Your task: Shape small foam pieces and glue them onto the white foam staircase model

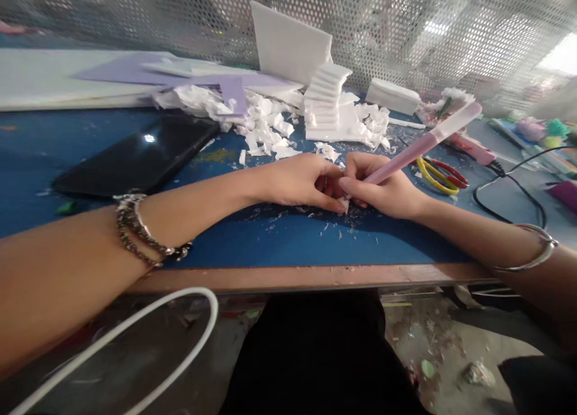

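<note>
Near the table's front edge, my left hand (306,183) is closed, its thumb and fingers pinching a small white foam piece (345,204). My right hand (383,186) grips a pink pen-shaped tool (412,147) like a pencil, the long handle slanting up to the right. The tool's tip is hidden by my fingers, so its kind does not show. Both hands meet at the small piece, and fine white scraps lie on the blue tabletop (252,237) around them. Just behind are white foam shavings (265,126) and a stack of foam strips (323,99).
A black phone (135,156) lies to the left. Yellow-and-red-handled pliers (437,175) and a black cable (514,177) are at the right. Purple foam sheets (121,69) and a white foam block (392,96) sit before a perforated metal screen (369,24). A white cable (211,310) loops below the edge.
</note>
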The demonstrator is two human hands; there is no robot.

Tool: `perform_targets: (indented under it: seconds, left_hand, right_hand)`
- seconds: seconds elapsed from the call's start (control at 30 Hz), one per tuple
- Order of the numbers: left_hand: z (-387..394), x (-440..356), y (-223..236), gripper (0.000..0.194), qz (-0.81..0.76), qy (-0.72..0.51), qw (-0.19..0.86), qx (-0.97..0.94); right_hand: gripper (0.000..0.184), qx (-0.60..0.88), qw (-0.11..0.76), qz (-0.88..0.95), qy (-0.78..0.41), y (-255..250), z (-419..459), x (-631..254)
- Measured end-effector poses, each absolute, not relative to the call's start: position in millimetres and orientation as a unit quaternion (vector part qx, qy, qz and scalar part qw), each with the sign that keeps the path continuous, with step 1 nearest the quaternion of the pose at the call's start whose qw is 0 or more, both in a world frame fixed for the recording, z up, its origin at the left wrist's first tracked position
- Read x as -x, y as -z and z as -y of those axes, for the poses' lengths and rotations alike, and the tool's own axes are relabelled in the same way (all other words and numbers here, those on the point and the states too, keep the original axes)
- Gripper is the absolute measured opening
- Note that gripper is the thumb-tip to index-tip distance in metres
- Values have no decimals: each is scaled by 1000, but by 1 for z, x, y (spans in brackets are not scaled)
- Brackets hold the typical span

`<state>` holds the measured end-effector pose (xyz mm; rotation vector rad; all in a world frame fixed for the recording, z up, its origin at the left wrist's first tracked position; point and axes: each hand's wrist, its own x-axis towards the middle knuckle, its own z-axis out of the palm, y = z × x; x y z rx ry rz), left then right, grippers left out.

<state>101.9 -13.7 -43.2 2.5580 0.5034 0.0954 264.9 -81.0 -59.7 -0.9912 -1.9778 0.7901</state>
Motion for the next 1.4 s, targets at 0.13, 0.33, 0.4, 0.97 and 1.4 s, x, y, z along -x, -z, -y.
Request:
perform_targets:
  seconds: [0.13, 0.33, 0.4, 0.97, 1.4]
  left_hand:
    - [14, -102, 43, 28, -194, -42, 253, -947]
    - [15, -101, 47, 27, -198, -104, 249, -942]
    - [16, -102, 49, 28, -208, -135, 263, -932]
    - [23, -102, 48, 19, -142, -239, 511, -813]
    - [26, -103, 51, 11, -87, -270, 576, -767]
  right_hand:
    - [24, 382, 389, 784, -296, 61, 80, -265]
    - [21, 397, 423, 743, -332, 60, 80, -266]
    - [20, 394, 447, 729, -336, 59, 81, -265]
    - [30, 357, 567, 682, -295, 45, 86, -261]
    - [23, 261, 607, 707, -251, 37, 98, -256]
